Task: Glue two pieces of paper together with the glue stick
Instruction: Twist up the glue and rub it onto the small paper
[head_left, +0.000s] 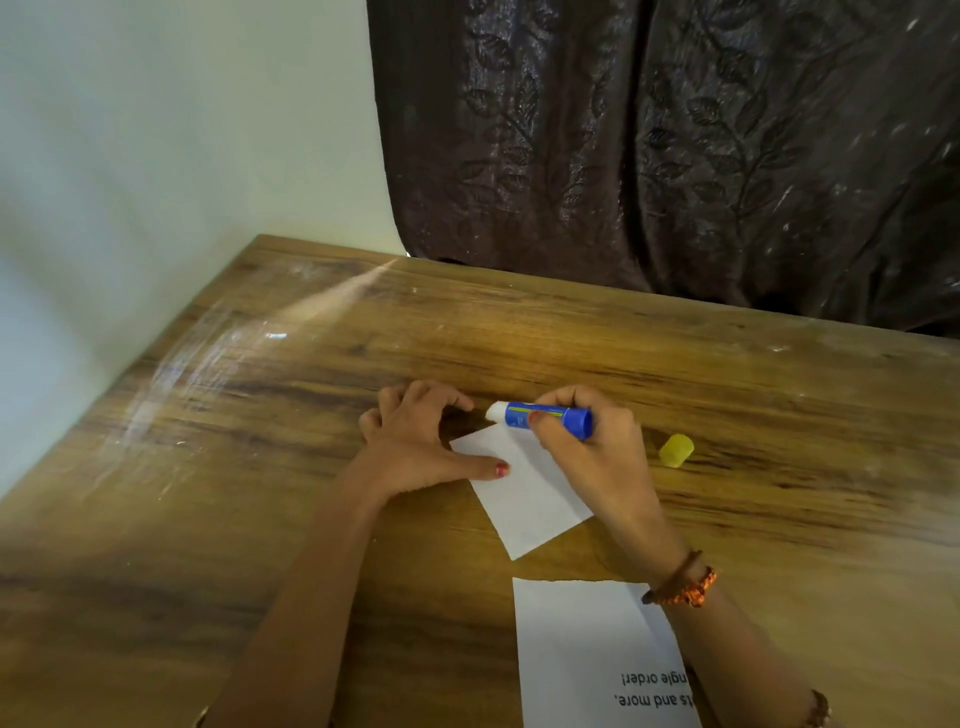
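A small blank white paper (524, 499) lies tilted on the wooden table (260, 467). My left hand (415, 441) rests on the table with its thumb pressing the paper's left edge. A blue glue stick (545, 417) is gripped in my right hand (592, 452), held almost level, its white uncapped tip pointing left just above the paper's far corner. The second paper (587, 649), larger and with printed text near its lower end, lies closer to me, partly under my right forearm. The yellow cap (676, 450) lies on its side to the right of my right hand.
A dark brown leaf-patterned curtain (675, 156) hangs behind the table's far edge. A pale wall (156, 156) runs along the table's left side. Scuffed, shiny marks cover the tabletop's left part.
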